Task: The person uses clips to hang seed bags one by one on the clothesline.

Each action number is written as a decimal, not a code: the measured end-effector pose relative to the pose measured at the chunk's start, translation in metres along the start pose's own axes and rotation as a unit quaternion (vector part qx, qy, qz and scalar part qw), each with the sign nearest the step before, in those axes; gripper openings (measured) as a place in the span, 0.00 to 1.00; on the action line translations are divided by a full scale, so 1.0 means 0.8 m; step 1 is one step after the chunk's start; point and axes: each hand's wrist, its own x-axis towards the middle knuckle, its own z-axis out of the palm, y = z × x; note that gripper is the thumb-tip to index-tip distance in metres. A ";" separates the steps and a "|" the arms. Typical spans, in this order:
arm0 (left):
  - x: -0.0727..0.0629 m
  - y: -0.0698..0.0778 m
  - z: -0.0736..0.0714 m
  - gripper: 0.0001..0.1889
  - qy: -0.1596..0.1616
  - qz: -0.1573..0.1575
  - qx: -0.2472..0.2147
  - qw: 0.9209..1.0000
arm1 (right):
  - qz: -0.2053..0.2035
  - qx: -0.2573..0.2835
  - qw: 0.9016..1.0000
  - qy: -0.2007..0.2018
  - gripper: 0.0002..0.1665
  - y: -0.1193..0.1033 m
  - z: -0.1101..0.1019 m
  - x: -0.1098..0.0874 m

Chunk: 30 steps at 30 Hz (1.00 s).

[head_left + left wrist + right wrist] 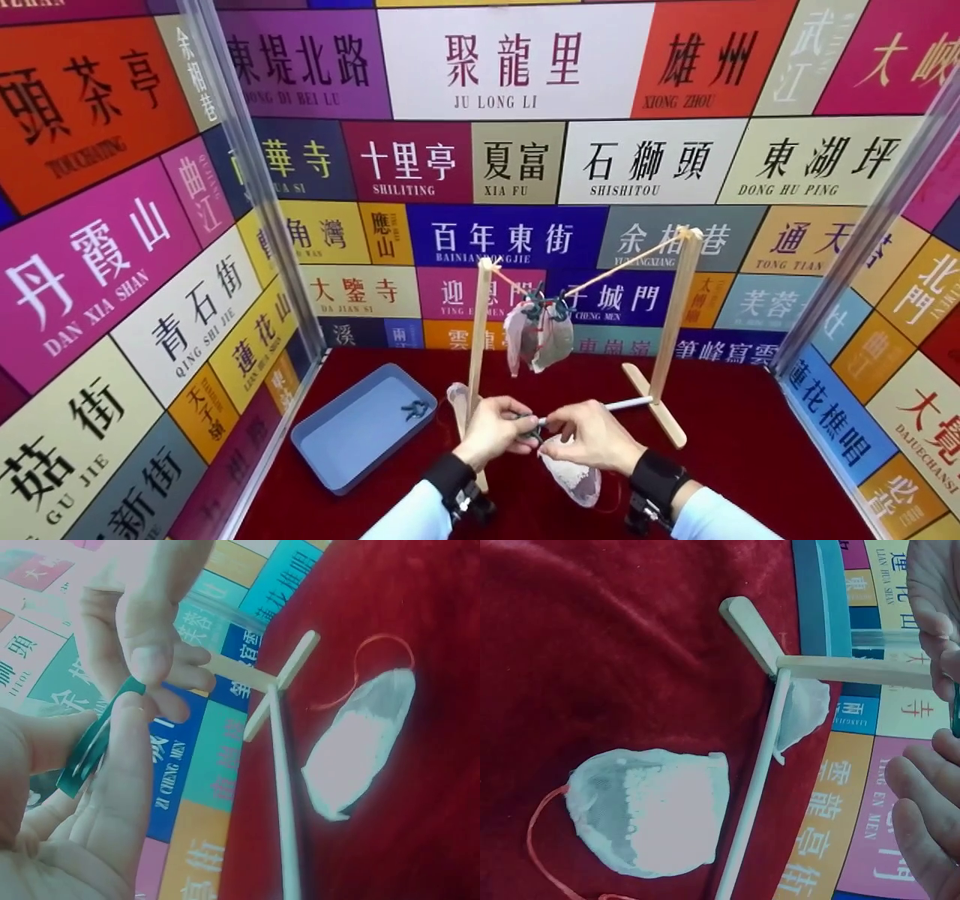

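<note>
In the head view my left hand [495,433] and right hand [592,435] meet in front of the small wooden rack. Between thumb and fingers the left hand [90,802] pinches a green clothespin [90,750], seen edge-on in the left wrist view. The right thumb and fingertips [150,664] close on its far end. Below the right hand, a white mesh pouch [574,476] with a red string lies on the cloth. More white pouches [540,337] hang by dark green clips from the rack's string [622,262].
A blue-grey tray [330,465] at the left contains dark green clips [415,409]. Two wooden posts [677,315] on flat feet hold the string, with a pale rod [630,403] low between them. Another pouch [802,709] lies by the left post. Lettered panels [514,64] surround the red cloth.
</note>
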 end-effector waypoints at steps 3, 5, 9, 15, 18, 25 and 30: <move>0.001 -0.006 0.008 0.10 0.004 -0.007 -0.020 1.000 | -0.018 -0.012 1.000 0.019 0.13 0.006 -0.002 -0.004; 0.004 -0.009 0.014 0.14 0.009 -0.010 -0.029 0.999 | -0.036 -0.033 0.998 0.039 0.09 0.011 -0.004 -0.006; 0.009 -0.022 0.028 0.31 0.033 -0.014 -0.014 0.999 | -0.061 -0.100 0.989 0.088 0.09 0.023 -0.012 -0.005; 0.018 -0.077 0.050 0.24 0.040 0.065 0.245 0.967 | -0.072 -0.168 0.975 0.125 0.17 0.044 -0.024 -0.012; 0.024 -0.109 0.066 0.21 0.020 0.128 0.428 0.894 | -0.065 -0.176 0.974 0.130 0.14 0.053 -0.029 -0.019; 0.015 -0.155 0.121 0.26 -0.004 0.197 0.671 0.715 | -0.023 -0.166 0.978 0.125 0.08 0.060 -0.030 -0.027; 0.011 -0.172 0.147 0.21 0.052 0.188 0.732 0.653 | -0.015 -0.138 0.984 0.109 0.15 0.061 -0.025 -0.027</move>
